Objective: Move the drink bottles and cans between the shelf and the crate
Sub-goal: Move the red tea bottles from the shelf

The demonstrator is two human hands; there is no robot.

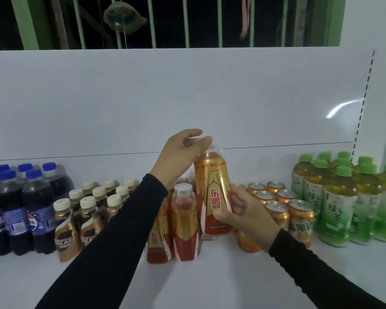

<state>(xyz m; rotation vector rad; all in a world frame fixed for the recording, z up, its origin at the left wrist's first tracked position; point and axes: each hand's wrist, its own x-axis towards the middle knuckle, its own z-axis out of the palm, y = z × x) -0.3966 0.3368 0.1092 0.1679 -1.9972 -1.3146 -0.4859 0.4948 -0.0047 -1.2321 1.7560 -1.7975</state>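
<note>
Right hand (243, 210) fingers curled round gold bottle (212, 192); left hand (178, 155) pinching its cap; orange cans (276, 208) beside

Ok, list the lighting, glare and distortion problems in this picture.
Head view: dim, bluish light; a white glare streak on the shelf's back panel; wide-angle bending tilts the green tea bottles; the left hand is slightly blurred at its fingertips.

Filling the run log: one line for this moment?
left hand: on cap | right hand: grips gold bottle | shelf: stocked

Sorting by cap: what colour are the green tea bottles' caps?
Green caps, clearest in the head view.
</note>
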